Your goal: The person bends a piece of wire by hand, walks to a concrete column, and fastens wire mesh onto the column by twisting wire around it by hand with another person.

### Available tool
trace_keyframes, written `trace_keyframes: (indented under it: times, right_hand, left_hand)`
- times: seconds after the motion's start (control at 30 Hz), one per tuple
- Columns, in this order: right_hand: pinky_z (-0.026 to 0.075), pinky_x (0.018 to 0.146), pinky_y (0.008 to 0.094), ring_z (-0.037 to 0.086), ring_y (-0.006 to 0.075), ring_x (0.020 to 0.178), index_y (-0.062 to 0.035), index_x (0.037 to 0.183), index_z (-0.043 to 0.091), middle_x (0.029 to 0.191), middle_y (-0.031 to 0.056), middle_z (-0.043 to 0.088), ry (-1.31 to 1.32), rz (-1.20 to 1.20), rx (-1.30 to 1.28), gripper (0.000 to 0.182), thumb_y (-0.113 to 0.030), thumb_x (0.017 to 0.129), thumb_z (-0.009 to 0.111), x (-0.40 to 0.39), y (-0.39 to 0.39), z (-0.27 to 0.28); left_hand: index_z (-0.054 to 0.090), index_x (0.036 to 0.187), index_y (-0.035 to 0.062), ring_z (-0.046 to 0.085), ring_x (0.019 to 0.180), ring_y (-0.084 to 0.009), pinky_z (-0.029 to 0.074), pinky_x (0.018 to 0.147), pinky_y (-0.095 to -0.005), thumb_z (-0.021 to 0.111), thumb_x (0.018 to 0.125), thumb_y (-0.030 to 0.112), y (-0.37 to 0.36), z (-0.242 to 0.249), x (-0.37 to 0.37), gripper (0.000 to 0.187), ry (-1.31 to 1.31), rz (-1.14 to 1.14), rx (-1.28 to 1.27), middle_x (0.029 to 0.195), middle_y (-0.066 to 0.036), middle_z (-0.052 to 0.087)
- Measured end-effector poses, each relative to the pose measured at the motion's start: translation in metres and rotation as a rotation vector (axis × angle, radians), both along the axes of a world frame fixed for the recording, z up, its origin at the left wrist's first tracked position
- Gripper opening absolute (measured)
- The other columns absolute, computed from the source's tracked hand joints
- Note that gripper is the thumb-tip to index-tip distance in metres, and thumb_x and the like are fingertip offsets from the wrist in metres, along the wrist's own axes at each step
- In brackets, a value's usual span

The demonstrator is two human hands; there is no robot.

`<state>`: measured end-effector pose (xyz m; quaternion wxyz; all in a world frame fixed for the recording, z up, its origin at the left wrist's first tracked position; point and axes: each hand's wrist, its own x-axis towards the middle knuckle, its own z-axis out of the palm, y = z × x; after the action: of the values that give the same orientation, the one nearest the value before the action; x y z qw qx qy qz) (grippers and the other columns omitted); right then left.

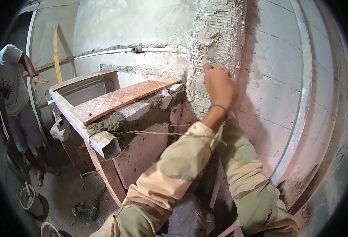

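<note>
My left hand (pixel 220 87), with a dark band at the wrist, is raised against the strip of wire mesh and rough mortar (pixel 217 35) on the wall. Its fingers are bent and closed near the mesh; whatever they may hold is too small to make out. My right forearm, in a tan-green sleeve (pixel 245 173), crosses behind the left wrist, and the right hand is hidden there. Below the left hand, thin wire strands (pixel 154 132) stretch from the metal channel (pixel 99 138) towards my sleeve.
A patterned board (pixel 130 96) lies over a masonry block wall (pixel 142 154). At left stands another person (pixel 16 87), one hand held out. Buckets (pixel 31 201) and a power drill (pixel 88 211) are on the floor. A metal strip (pixel 300 118) leans on the right wall.
</note>
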<state>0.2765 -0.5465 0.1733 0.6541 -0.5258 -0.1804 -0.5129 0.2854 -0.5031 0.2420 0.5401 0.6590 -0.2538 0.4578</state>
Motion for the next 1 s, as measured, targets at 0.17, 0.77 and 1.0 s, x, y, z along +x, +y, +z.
trace_keyframes:
  times: [0.17, 0.77, 1.0]
  right_hand:
    - [0.049, 0.058, 0.0373, 0.065, 0.024, 0.068, -0.0046, 0.091, 0.064, 0.086, 0.0194, 0.072, 0.061, 0.452, 0.324, 0.018, -0.023, 0.093, 0.062, 0.024, 0.008, 0.015]
    - [0.049, 0.061, 0.0254, 0.061, 0.0131, 0.069, -0.0022, 0.101, 0.068, 0.084, 0.0042, 0.069, -0.075, 0.076, -0.038, 0.017, -0.019, 0.1, 0.063, -0.006, -0.047, 0.03]
    - [0.055, 0.069, 0.0343, 0.069, 0.0268, 0.074, 0.0022, 0.09, 0.068, 0.084, 0.0169, 0.071, 0.339, -1.026, -1.481, 0.024, -0.018, 0.082, 0.077, 0.01, -0.019, 0.164]
  left_hand:
    - [0.051, 0.081, -0.0006, 0.054, 0.078, -0.0255, 0.047, 0.081, -0.0326, 0.056, 0.073, -0.011, -0.009, -0.011, -0.007, 0.014, -0.072, -0.454, -0.436, 0.09, -0.011, 0.052]
    - [0.052, 0.136, -0.0101, 0.068, 0.1, -0.0223, 0.055, 0.089, -0.0306, 0.065, 0.087, -0.002, -0.008, -0.055, -0.059, 0.051, 0.11, -0.677, -0.393, 0.115, -0.024, 0.066]
    - [0.048, 0.131, -0.008, 0.069, 0.092, -0.0192, 0.058, 0.077, -0.028, 0.06, 0.096, -0.003, -0.007, -0.059, -0.049, 0.038, 0.433, -1.194, -0.828, 0.106, -0.015, 0.069]
